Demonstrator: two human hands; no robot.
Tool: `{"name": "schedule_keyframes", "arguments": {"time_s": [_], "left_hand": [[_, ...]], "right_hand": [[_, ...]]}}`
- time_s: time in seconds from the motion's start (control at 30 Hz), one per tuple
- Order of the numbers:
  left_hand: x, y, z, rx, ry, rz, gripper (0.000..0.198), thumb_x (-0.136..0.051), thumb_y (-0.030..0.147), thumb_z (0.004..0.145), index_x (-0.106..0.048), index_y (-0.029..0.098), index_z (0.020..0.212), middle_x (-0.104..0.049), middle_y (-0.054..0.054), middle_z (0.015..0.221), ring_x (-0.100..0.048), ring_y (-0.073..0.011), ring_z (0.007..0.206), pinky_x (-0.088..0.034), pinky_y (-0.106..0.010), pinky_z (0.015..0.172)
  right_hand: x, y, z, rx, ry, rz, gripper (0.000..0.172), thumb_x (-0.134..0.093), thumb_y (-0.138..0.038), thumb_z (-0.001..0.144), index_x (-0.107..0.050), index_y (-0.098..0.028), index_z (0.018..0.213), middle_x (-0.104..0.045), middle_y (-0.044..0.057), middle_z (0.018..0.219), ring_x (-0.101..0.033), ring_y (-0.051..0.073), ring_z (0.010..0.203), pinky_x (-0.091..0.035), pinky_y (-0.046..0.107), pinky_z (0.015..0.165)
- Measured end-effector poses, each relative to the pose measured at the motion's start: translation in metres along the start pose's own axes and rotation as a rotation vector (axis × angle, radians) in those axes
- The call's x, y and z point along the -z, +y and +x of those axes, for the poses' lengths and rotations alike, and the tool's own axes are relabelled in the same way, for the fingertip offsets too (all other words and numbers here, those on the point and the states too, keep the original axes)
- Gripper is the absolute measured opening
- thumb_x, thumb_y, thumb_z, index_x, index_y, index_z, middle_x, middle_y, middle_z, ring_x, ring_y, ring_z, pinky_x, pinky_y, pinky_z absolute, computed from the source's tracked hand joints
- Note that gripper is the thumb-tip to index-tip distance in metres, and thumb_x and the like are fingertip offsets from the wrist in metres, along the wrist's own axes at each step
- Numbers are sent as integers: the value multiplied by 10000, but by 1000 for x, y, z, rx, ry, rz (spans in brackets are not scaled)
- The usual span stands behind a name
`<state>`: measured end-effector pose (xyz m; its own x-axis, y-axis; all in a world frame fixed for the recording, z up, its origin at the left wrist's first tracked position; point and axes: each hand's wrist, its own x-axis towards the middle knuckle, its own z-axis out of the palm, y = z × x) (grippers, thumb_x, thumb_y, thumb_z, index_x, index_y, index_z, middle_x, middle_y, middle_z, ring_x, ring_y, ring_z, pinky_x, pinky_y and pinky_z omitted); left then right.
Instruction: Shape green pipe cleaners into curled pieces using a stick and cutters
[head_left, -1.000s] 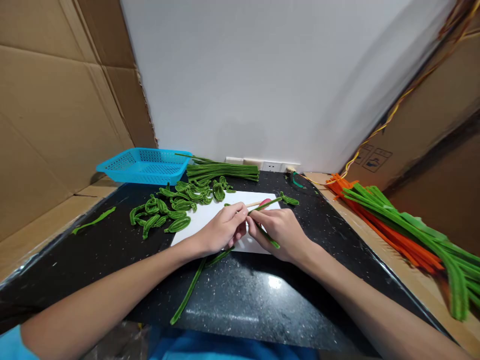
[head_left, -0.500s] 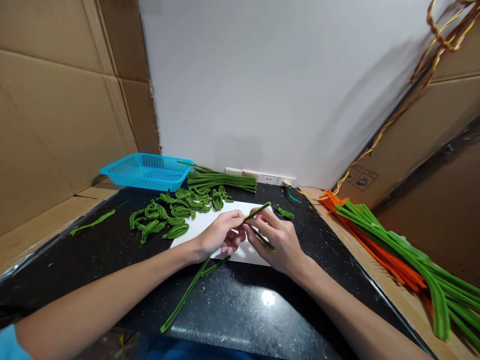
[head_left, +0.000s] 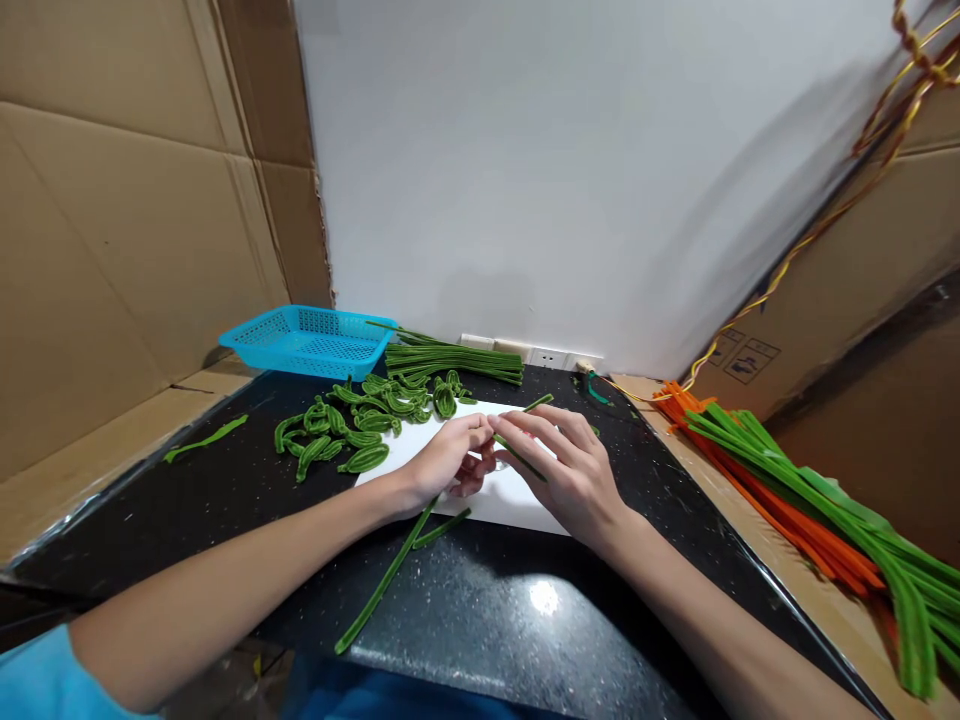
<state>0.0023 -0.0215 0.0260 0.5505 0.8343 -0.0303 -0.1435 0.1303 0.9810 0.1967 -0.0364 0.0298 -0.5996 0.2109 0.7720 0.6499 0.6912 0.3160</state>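
Observation:
My left hand (head_left: 450,457) and my right hand (head_left: 574,470) meet over a white sheet (head_left: 517,495) on the black counter (head_left: 225,500). Both pinch a dark green pipe cleaner (head_left: 382,585) near its bent upper part. Its long tail runs down-left across the counter toward the front edge, and a short end pokes up past my right fingers. The left fingers are curled on the stem. The right fingers lie longer over it, thumb and forefinger closed on the stem.
Several curled green pieces (head_left: 352,425) lie left of the sheet. A bundle of straight green stems (head_left: 454,360) and a blue basket (head_left: 311,340) sit at the back. Orange and light green stems (head_left: 817,510) lie at right. Cardboard walls stand on both sides.
The hands have lowered closer to the sheet and the pipe cleaner's upper end has folded flatter. A pale stick seen near the fingers one second ago no longer shows. The camera tilted slightly.

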Motion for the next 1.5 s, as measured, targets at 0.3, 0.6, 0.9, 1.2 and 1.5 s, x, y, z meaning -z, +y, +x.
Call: {"name": "schedule_keyframes", "arguments": {"time_s": [0.3, 0.6, 0.9, 1.2, 1.5], "left_hand": [[3, -3, 1, 3, -1, 30, 291, -514, 453, 962, -495, 189, 841, -482, 48, 572, -401, -62, 360, -247, -166, 331], [3, -6, 3, -22, -4, 58, 407, -559, 582, 936, -485, 192, 844, -479, 59, 577, -402, -53, 364, -284, -159, 335], [6, -5, 5, -45, 110, 59, 322, -567, 515, 953, -480, 223, 1055, -566, 31, 757, -484, -52, 391, -242, -149, 315], [6, 0, 2, -70, 97, -39, 388, -776, 415, 826, -587, 158, 1046, -382, 97, 586, -275, -15, 416, -141, -159, 382], [6, 3, 0, -126, 134, -198, 320, -826, 308, 763, -624, 149, 954, -430, 80, 600, -284, -3, 430, -143, -170, 413]], "right_hand": [[0, 0, 2, -44, -12, 35, 232, -637, -60, 923, -690, -215, 1087, -767, 31, 1006, -612, 232, 1001, -448, 360, 883], [0, -3, 5, -110, -84, 100, 67, -616, -195, 982, -678, -184, 1004, -752, 58, 952, -618, 223, 909, -438, 358, 816], [-11, 1, -3, -410, -36, 240, 98, -611, -197, 976, -698, -190, 932, -733, 47, 877, -627, 198, 787, -446, 345, 740], [-5, -3, 5, -828, -77, 684, 242, -621, -368, 962, -711, -175, 847, -684, 33, 743, -579, 150, 636, -473, 278, 582], [-12, -5, 4, -974, -36, 947, 306, -715, -450, 885, -744, -150, 833, -680, 47, 687, -562, 125, 569, -448, 242, 478]]}}
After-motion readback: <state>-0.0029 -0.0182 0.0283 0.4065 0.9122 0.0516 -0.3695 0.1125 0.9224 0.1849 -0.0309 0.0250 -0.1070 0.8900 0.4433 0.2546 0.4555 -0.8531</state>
